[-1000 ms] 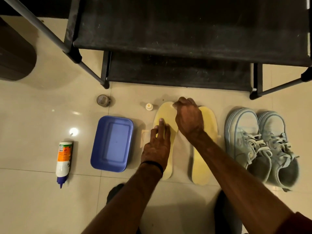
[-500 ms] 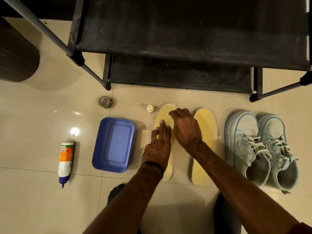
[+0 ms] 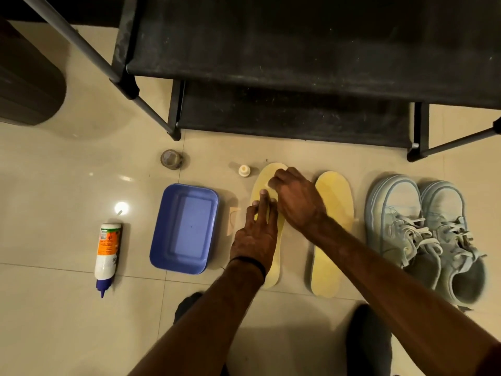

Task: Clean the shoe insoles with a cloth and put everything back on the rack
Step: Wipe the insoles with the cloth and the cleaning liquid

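Observation:
Two yellow insoles lie side by side on the tiled floor in front of the black shoe rack (image 3: pixel 298 50). My left hand (image 3: pixel 256 234) presses its straight fingers flat on the middle of the left insole (image 3: pixel 272 275). Over that insole's toe end, my right hand (image 3: pixel 295 202) has its fingers curled onto a small pale cloth (image 3: pixel 268 183), which is mostly hidden under them. The right insole (image 3: pixel 333 240) lies untouched. A pair of light blue sneakers (image 3: pixel 423 234) stands to its right.
A blue plastic tray (image 3: pixel 189 187) sits left of the insoles, with a pale scrap (image 3: pixel 233 221) beside it. A white and orange bottle (image 3: pixel 107 253) lies further left. A small cap (image 3: pixel 244 170) and a tape roll (image 3: pixel 170 158) sit near the rack's leg.
My right hand slid from the left insole's toe back toward me, then forward again a little. My left hand stayed pressed on the insole.

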